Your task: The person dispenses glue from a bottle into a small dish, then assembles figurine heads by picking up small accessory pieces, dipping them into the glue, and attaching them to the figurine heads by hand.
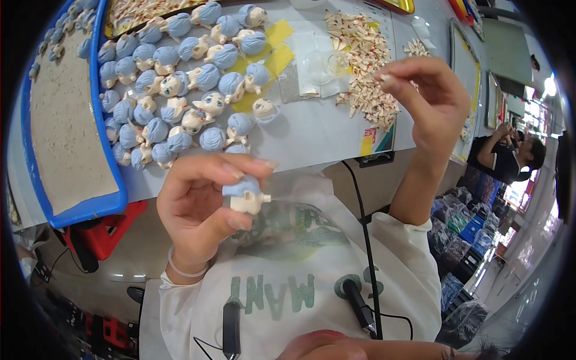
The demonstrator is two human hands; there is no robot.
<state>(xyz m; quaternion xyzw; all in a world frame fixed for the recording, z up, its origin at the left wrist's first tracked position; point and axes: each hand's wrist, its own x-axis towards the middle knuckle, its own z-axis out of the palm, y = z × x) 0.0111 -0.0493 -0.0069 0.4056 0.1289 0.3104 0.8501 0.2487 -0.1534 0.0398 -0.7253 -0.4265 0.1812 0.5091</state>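
Observation:
My left hand (195, 207) is closed around a small doll head (247, 198) with light blue hair and a cream lower part. A square opening and a short peg show on that cream part. My right hand (437, 105) is raised at the right edge of a pile of small pointed cream pieces with reddish tips (363, 69). Its thumb and forefinger are pinched together, and I cannot make out what is between them. Left of the pile lie rows of similar blue-haired doll heads (155, 129), some with painted eyes facing up.
At the left stands a blue-rimmed tray (123, 201) with more heads at its far end. Clear plastic cups (324, 65) and yellow tape (279, 33) lie mid-table. A black cable (362, 222) hangs before me. Another person (510, 153) sits at far right, near bagged crates (462, 228).

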